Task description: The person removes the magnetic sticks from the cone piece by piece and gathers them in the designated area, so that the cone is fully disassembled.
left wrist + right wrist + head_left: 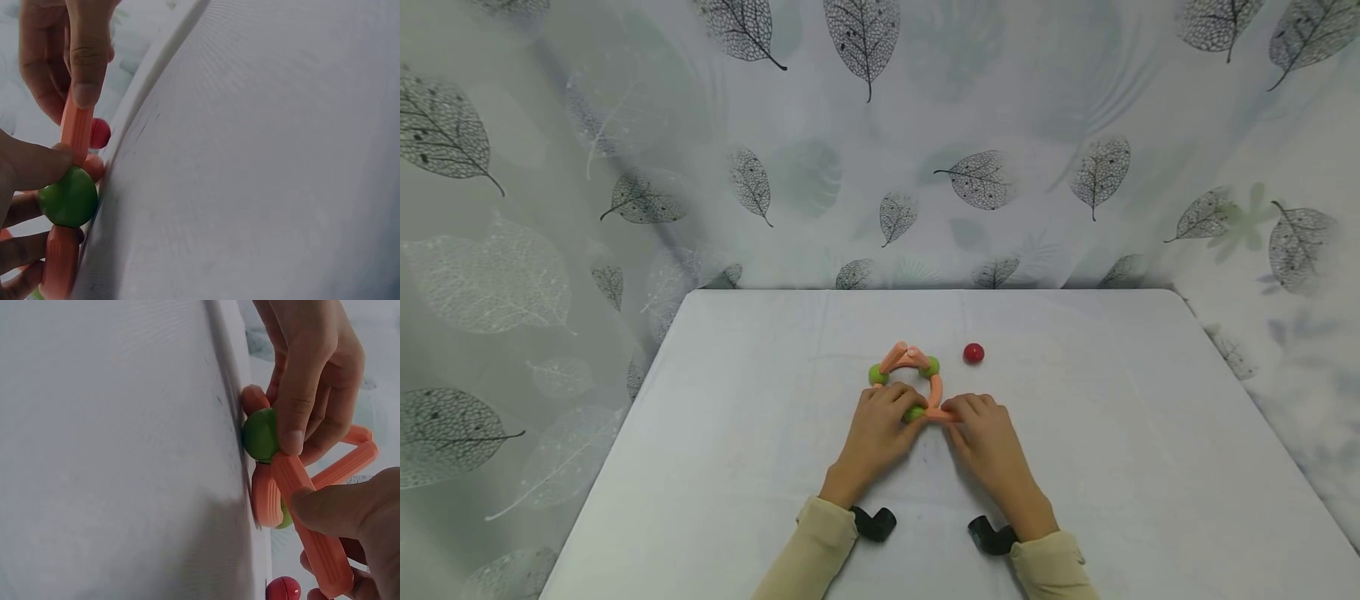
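Orange rods [327, 562] are showing matt, plastic-looking, ribbed surfaces; a green ball [258, 434] is appearing smooth, with a soft sheen; a red ball [973, 353] is looking glossy; the white table covering [737, 433] is resembling matt, faintly creased cloth; beige sleeves [822, 537] are appearing as matt fabric

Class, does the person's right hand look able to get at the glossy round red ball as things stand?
Probably yes: the glossy red ball lies just beyond the right hand on the white table, nothing visible between them, though that hand may first need to release the ridged orange rod.
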{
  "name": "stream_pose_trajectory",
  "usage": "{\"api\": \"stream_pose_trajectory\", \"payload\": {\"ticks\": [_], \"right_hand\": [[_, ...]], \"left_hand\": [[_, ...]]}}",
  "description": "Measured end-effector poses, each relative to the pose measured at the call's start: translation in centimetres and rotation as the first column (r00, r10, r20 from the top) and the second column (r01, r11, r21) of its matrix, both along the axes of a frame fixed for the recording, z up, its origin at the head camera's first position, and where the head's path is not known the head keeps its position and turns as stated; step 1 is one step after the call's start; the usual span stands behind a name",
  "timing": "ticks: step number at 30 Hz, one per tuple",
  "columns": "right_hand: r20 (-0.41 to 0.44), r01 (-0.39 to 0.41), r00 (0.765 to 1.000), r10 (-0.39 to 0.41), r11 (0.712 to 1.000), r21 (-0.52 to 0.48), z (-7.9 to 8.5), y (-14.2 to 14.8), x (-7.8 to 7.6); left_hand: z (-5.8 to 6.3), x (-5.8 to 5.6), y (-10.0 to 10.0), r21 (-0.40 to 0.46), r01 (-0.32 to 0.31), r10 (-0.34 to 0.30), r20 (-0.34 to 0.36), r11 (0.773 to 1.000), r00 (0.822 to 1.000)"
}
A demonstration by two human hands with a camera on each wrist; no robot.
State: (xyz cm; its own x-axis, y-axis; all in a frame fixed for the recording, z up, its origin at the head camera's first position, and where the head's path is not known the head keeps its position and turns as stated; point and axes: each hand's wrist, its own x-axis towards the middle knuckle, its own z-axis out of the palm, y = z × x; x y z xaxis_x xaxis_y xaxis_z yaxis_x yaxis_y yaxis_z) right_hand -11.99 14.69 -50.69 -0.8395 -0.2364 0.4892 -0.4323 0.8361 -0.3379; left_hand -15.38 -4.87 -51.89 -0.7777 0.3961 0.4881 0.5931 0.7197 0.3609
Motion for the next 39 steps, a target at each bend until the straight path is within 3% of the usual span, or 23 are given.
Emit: {"api": "stream_pose_trajectory", "payload": {"ticks": [10,26,32,39], "right_hand": [[0.032,0.024,0.999,-0.024,1.0,0.006,0.2,-0.4,0.4],[-0.016,0.006,1.0,-0.006,1.0,-0.004,0.9,-0.5,0.6],[0.052,0.04,0.998,-0.039,0.999,-0.019,1.1,0.2,0.3],[0.073,0.069,0.995,-0.064,0.995,-0.076,1.6,2.0,-0.7]], "left_hand": [[-0.1,0.2,0.0,-0.021,-0.018,0.018,-0.005,1.0,1.0],[-0.4,0.1,-0.1,-0.03,-0.046,0.046,-0.01,0.998,0.999],[-0.3,0.1,-0.2,-0.025,-0.026,0.026,0.018,0.999,0.999],[0.4,0.1,-0.5,-0.033,0.021,-0.019,0.077,0.999,0.997]]}}
